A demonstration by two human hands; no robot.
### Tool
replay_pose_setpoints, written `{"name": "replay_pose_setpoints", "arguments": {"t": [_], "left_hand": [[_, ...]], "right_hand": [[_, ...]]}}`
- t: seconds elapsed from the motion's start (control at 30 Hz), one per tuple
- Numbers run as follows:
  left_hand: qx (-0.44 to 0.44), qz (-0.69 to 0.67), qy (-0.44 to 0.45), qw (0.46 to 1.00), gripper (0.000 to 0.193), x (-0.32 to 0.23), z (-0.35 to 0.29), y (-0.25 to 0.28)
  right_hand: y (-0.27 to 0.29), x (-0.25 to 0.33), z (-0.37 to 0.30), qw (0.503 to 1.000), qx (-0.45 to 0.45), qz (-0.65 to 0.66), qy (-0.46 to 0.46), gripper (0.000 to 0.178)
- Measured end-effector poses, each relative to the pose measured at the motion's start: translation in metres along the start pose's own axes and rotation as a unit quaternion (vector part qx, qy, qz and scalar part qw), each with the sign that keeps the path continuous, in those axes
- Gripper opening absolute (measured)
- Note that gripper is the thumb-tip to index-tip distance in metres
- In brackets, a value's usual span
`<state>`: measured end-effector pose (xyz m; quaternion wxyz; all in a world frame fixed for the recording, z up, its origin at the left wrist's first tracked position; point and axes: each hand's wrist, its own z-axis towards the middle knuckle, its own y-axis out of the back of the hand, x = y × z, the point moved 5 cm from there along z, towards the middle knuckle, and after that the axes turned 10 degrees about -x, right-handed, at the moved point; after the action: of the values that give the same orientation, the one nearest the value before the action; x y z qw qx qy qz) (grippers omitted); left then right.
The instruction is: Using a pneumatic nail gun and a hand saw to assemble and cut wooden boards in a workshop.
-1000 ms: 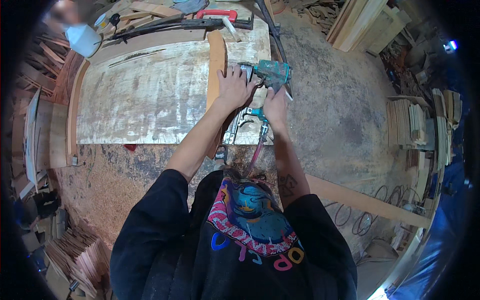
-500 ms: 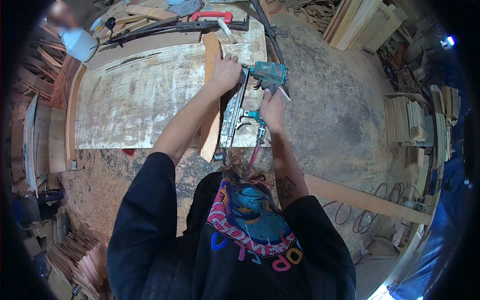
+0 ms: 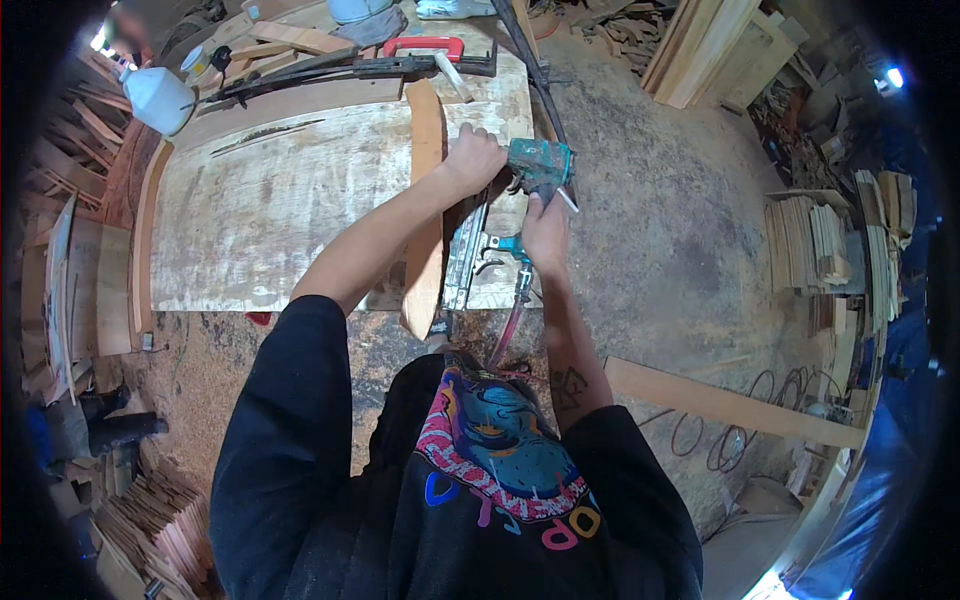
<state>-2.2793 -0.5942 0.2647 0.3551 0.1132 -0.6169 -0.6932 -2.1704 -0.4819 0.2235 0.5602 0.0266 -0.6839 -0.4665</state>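
My right hand (image 3: 546,232) is wrapped round the grip of a teal nail gun (image 3: 541,160) at the table's right side. A slim white stick (image 3: 569,200) juts out beside that hand. The gun's long silver magazine (image 3: 466,255) slants toward me, with a reddish air hose (image 3: 508,330) below its teal fitting. Against the nose of the gun, my left hand (image 3: 477,160) is closed with its knuckles up; its fingertips and whatever they grip are hidden. Under my left wrist a curved wooden piece (image 3: 424,240) lies lengthwise, its near end past the table edge.
The worn plywood tabletop (image 3: 270,220) carries a red-framed clamp (image 3: 425,47), a white hammer-like handle (image 3: 454,76) and dark metal bars at the back. A white jug (image 3: 158,100) stands far left. Boards lean at the back right; a long plank (image 3: 730,400) and coiled hose lie right.
My left hand has shifted right, from over the curved wooden piece to the nail gun's nose. The right hand keeps its hold on the gun. The whole view has shifted slightly.
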Motion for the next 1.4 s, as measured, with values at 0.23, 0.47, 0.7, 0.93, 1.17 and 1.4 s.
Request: {"name": "replay_pose_setpoints", "arguments": {"t": [0.23,0.47,0.7,0.93,1.17,1.4], "left_hand": [[0.011,-0.005,-0.112,0.994,0.013,0.001,0.010,-0.007],[0.024,0.025,-0.184,0.982,0.013,-0.004,0.013,-0.010],[-0.181,-0.275,0.263,0.907,0.018,0.026,-0.040,0.013],[-0.055,-0.453,0.330,0.826,0.016,-0.123,-0.191,0.091],[-0.138,-0.648,0.538,0.522,0.015,-0.184,-0.274,0.026],[-0.208,-0.755,0.574,0.241,0.010,-0.174,-0.228,0.035]], "right_hand": [[-0.001,-0.001,0.003,1.000,-0.006,0.012,0.012,0.048],[0.004,0.005,0.001,1.000,-0.013,-0.007,0.023,0.049],[-0.002,-0.002,-0.003,1.000,0.009,0.003,-0.023,0.054],[0.009,0.004,-0.003,0.998,0.035,0.011,-0.058,0.054],[0.006,0.001,0.000,0.998,0.030,0.036,-0.052,0.053],[0.011,0.003,-0.004,0.995,0.063,0.041,-0.066,0.055]]}}
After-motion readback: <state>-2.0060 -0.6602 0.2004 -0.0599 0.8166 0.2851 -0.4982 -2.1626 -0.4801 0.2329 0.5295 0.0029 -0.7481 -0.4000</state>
